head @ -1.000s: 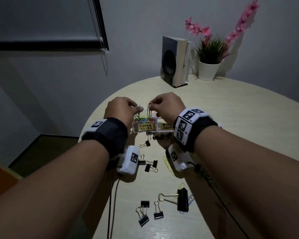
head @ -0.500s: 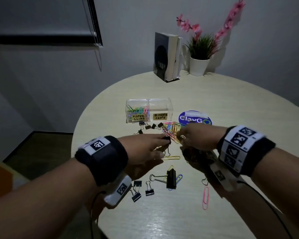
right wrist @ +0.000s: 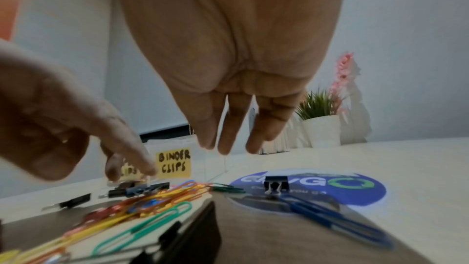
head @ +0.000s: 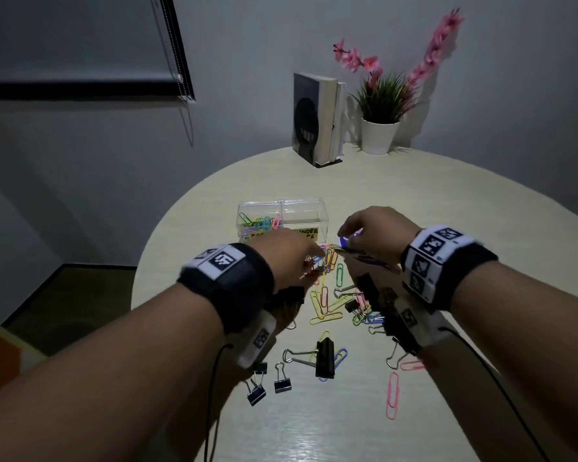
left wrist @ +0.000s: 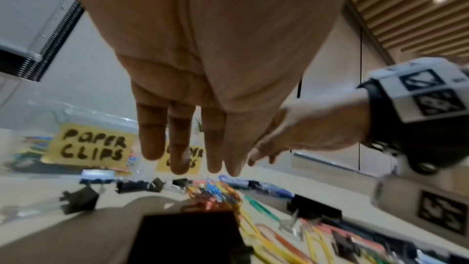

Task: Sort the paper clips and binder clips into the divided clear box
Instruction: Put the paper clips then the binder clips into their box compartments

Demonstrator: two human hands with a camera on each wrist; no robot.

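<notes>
The divided clear box (head: 307, 211) stands mid-table, with coloured paper clips in its left compartment, labelled PAPER CLIPS (left wrist: 91, 146). The right one, labelled BINDER CLIPS (right wrist: 174, 165), looks empty. A pile of coloured paper clips (head: 327, 260) (left wrist: 215, 192) (right wrist: 162, 198) lies just in front of the box. My left hand (head: 311, 258) (left wrist: 193, 166) hovers over the pile with straight fingers pointing down and holds nothing. My right hand (head: 344, 235) (right wrist: 225, 146) hangs open right of it, above a blue round sticker (right wrist: 355, 190). A small binder clip (right wrist: 275, 183) stands on that sticker.
A large black binder clip (head: 325, 358) and small ones (head: 282, 385) lie nearer me, among loose paper clips such as a pink one (head: 393, 395). Upright books (head: 316, 118) and a potted plant (head: 379, 128) stand at the far edge. The round table drops off at left.
A second ago both hands were at the box's left compartment. They have drawn back to the loose clips and now hover open over the pile in front of the box.
</notes>
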